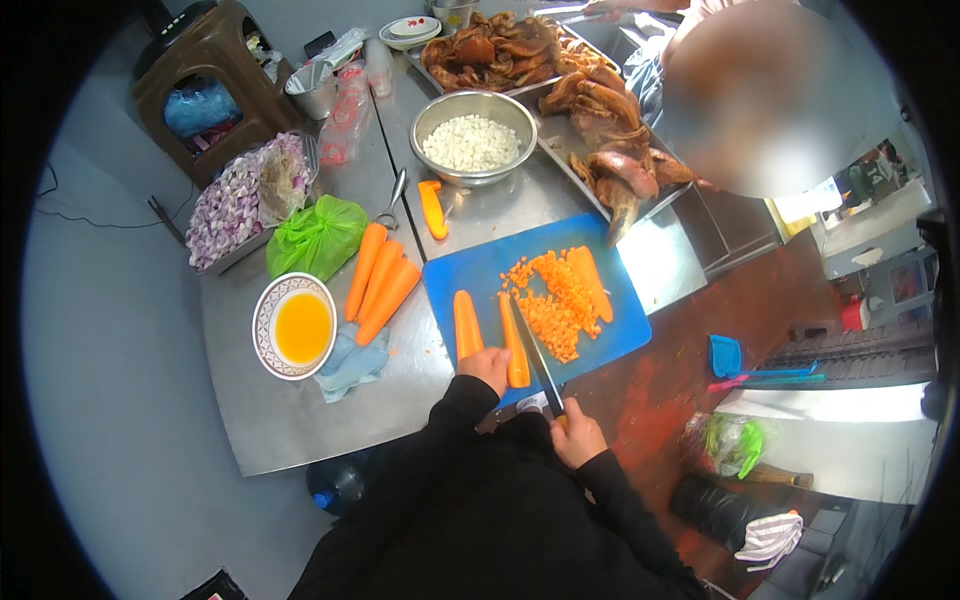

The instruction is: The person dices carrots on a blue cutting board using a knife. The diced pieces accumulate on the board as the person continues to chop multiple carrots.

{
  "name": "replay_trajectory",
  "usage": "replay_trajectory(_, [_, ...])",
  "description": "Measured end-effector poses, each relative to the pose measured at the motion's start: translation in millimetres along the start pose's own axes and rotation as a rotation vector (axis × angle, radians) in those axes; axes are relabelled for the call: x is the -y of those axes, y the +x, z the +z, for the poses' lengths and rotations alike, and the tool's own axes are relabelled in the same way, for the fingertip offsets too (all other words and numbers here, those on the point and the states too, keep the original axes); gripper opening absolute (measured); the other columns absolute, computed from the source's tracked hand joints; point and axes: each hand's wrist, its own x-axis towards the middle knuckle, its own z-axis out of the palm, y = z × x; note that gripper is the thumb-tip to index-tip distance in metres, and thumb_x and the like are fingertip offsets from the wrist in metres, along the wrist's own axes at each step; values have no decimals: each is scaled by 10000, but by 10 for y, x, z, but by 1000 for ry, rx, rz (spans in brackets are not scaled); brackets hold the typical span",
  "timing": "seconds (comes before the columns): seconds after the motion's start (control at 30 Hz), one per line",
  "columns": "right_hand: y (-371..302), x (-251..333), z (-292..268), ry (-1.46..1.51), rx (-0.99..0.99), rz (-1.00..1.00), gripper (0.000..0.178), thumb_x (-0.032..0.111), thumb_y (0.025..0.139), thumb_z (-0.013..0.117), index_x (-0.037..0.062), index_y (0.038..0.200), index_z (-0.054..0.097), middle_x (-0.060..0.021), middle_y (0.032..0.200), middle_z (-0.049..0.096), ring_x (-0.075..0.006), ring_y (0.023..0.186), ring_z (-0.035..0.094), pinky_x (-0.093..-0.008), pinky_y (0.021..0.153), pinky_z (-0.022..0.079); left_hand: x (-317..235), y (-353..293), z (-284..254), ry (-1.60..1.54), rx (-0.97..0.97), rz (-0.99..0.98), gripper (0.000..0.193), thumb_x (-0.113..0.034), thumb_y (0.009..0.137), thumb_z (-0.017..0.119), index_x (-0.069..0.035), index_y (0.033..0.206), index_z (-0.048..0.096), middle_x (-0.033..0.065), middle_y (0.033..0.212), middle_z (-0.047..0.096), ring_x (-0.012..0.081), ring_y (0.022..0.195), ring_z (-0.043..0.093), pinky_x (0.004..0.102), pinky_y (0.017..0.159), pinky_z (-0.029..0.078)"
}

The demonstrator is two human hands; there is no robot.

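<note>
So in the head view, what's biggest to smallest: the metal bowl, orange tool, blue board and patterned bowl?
1. Blue board
2. Metal bowl
3. Patterned bowl, only a bit smaller than the metal one
4. Orange tool

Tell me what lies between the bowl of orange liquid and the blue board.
Between bowl and board, the head view shows carrots and part of a cloth.

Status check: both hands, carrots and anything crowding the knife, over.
Right hand gripping knife. Left hand at carrot pieces on blue board. Diced carrot heaped close on the knife's right.
</note>
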Motion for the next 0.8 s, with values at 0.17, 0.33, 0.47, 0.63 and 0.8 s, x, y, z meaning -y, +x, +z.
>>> replay_trajectory(0.17, [54, -13, -29, 12, 21, -46, 291, 166, 955, 642, 49, 1189, 515, -311, 842, 663, -537, 841, 656, -589, 729, 509, -229, -137, -30, 467, -27, 335, 324, -191, 883, 762, -1, 1137, 695, 172, 894, 755, 336, 804, 740, 419, 747, 590])
replay_trajectory(0.33, [77, 74, -77, -90, 2, -72, 315, 163, 990, 628, 30, 1239, 489, -275, 780, 658, -512, 744, 658, -560, 649, 515, -179, -60, 98, 247, -40, 167, 430, -152, 844, 759, -17, 1235, 639, 121, 881, 764, 296, 805, 761, 405, 754, 603])
replay_trajectory(0.47, [20, 202, -134, 52, -343, -159, 295, 97, 973, 645, 5, 1234, 543, -268, 869, 686, -491, 756, 671, -545, 663, 531, 13, -13, 187, 220, -90, 220, 473, -157, 840, 744, -36, 1275, 602, 105, 874, 766, 261, 754, 768, 388, 720, 608])
replay_trajectory(0.63, [73, 219, -41, -176, 26, -29, 262, 150, 987, 612, 18, 1194, 522, -287, 846, 685, -506, 717, 659, -595, 651, 516, 38, 8, 177, 164, -74, 194, 460, -140, 841, 737, -42, 1270, 601, 94, 866, 765, 249, 749, 772, 376, 705, 608])
replay_trajectory(0.8, [88, 197, 34, -14, -134, -96, 270, 180, 993, 599, 19, 1192, 512, -292, 796, 672, -510, 727, 657, -612, 656, 512, -25, -34, 148, 208, -87, 197, 449, -134, 839, 739, -44, 1259, 607, 88, 862, 762, 248, 743, 770, 375, 707, 608])
